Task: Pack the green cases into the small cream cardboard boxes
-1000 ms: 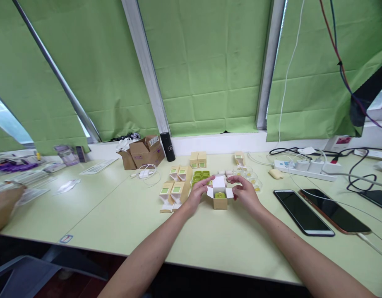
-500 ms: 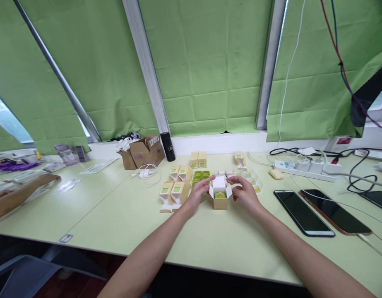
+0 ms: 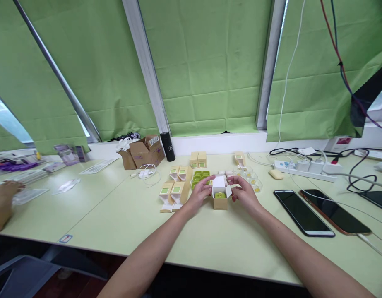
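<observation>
A small kraft cardboard box (image 3: 220,204) with a white inside stands upright on the table, its top open. A round green item (image 3: 220,195) sits inside it. My left hand (image 3: 199,194) is at the box's left side, fingers against the left flap and the raised back lid. From the other side my right hand (image 3: 244,192) has its fingers curled at the right flap (image 3: 229,191), which still slants outward. Behind my left hand is a green compartment tray (image 3: 200,176), partly hidden by the fingers.
Several kraft boxes with green labels (image 3: 176,189) lie left of my hand. Clear plastic covers (image 3: 254,182) are behind my right hand. Two phones (image 3: 303,212) and a power strip (image 3: 305,167) lie to the right. Another person's arm (image 3: 3,203) reaches in at far left.
The box's left flap has folded inward under my left hand, and the right flap is raised more steeply. The other person's arm reached forward, then drew back.
</observation>
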Demonstrator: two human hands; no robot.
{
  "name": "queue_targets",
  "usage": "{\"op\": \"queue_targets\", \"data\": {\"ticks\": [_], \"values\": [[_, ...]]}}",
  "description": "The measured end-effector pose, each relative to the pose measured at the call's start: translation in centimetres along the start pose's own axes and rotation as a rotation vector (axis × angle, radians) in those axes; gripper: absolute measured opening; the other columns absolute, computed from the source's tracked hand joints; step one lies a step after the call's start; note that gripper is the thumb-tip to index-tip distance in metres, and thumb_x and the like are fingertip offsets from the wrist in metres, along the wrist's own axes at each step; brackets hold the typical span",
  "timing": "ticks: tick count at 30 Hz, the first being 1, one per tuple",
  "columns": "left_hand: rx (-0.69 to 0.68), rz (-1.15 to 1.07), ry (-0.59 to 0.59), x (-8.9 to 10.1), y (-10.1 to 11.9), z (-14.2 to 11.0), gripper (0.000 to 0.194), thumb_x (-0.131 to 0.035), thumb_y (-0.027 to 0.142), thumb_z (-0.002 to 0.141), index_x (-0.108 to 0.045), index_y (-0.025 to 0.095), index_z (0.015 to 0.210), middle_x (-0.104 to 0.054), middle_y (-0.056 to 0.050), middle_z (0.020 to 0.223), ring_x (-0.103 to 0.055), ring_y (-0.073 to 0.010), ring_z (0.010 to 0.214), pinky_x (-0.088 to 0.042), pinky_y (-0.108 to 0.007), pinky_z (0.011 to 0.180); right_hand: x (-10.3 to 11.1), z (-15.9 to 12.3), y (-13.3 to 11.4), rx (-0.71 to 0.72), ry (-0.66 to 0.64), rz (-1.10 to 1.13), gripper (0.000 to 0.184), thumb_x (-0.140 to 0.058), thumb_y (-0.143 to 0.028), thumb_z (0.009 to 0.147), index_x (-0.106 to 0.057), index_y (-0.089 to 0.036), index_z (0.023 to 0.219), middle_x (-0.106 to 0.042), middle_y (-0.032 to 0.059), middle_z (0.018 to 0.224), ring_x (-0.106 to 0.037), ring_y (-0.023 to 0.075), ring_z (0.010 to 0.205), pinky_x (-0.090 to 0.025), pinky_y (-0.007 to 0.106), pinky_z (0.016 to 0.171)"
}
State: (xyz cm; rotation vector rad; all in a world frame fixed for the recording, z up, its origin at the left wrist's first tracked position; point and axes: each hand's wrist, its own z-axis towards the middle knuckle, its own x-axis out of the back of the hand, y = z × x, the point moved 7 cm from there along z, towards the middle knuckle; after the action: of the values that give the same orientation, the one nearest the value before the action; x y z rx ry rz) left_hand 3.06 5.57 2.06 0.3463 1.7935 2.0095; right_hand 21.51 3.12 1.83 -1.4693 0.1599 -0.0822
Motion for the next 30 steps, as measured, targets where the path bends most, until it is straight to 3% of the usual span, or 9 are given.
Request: {"op": "queue_targets", "data": {"ticks": [15, 21, 30], "values": [[-0.023, 0.041, -0.064, -0.7, -0.3, -0.1, 0.073, -0.080, 0.054, 0.084, -0.047, 0.020, 0.139, -0.066, 0.001, 0.077, -0.065, -0.0175, 0.078, -0.044, -0.029, 0.080, -0.5, -0.7, -0.3, -0.037, -0.041, 0.045, 0.052, -0.055, -0.029, 0.055, -0.060, -0.023, 0.107, -0.057, 0.0008, 0.100, -0.057, 0.0123, 0.060, -0.045, 0.026, 0.045], [-0.001, -0.016, -0.089, -0.8, -1.1, 0.2, 0.076, -0.082, 0.053, 0.083, -0.042, 0.021, 0.139, -0.074, -0.006, 0.090, -0.071, -0.0205, 0.086, -0.048, -0.032, 0.083, -0.8, -0.7, -0.2, -0.048, -0.056, 0.053, 0.052, -0.058, -0.032, 0.057, -0.058, -0.024, 0.109, -0.057, -0.0006, 0.099, -0.056, 0.0123, 0.061, -0.044, 0.025, 0.045], [-0.004, -0.045, -0.095, -0.7, -1.3, 0.3, 0.074, -0.085, 0.048, 0.081, -0.042, 0.024, 0.137, -0.075, -0.007, 0.096, -0.074, -0.0239, 0.093, -0.051, -0.035, 0.088, -1.1, -0.7, 0.1, -0.041, -0.080, 0.051, 0.052, -0.064, -0.038, 0.062, -0.057, -0.025, 0.111, -0.056, -0.0019, 0.097, -0.054, 0.0117, 0.060, -0.042, 0.025, 0.044]]}}
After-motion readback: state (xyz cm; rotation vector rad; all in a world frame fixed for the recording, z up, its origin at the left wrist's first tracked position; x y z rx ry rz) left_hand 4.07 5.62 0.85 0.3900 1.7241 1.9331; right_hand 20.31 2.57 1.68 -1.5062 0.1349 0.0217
